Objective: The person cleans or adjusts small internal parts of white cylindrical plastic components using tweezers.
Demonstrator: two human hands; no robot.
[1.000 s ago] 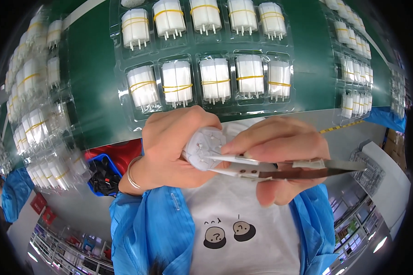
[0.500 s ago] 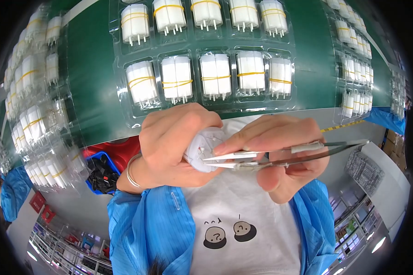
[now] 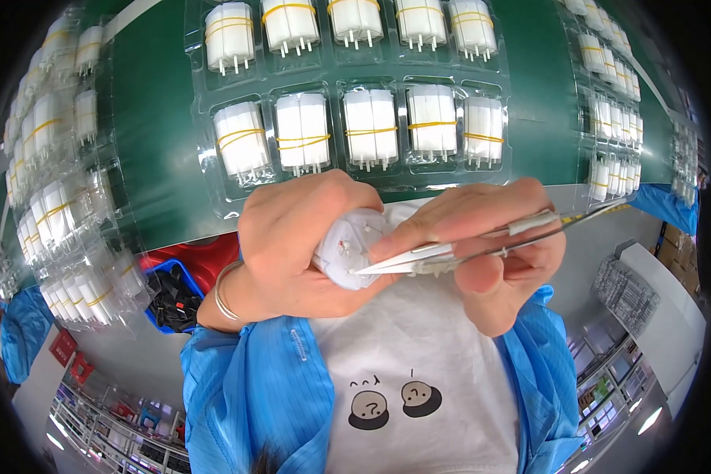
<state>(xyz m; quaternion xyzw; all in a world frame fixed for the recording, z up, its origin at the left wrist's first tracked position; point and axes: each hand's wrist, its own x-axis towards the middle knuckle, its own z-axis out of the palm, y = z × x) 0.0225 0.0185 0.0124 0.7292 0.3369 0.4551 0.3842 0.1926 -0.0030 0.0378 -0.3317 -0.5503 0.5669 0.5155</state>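
My left hand [image 3: 288, 245] is wrapped round a white, rounded bundle [image 3: 341, 251], whose end face with small pins points up toward me. It looks like the banded white cylinder bundles on the table. My right hand [image 3: 502, 265] grips a pair of tweezers [image 3: 411, 259] with pale, pointed tips and metal arms that reach out to the right. The tips are pressed together at the lower part of the bundle's end face. Whether they pinch something there is too small to tell. My right index finger lies close to the bundle's edge.
A clear plastic tray [image 3: 205, 162] with rows of white cylinder bundles [image 3: 371, 126] in yellow rubber bands lies on the green table [image 3: 154, 150]. More such trays stand at left and right. A blue bin [image 3: 183, 272] of black parts and a red stool [image 3: 209, 265] sit below left.
The tweezers' tips have come together from slightly apart, and their far end has swung upward. Both hands have shifted slightly upward, with the bundle still in the left one.
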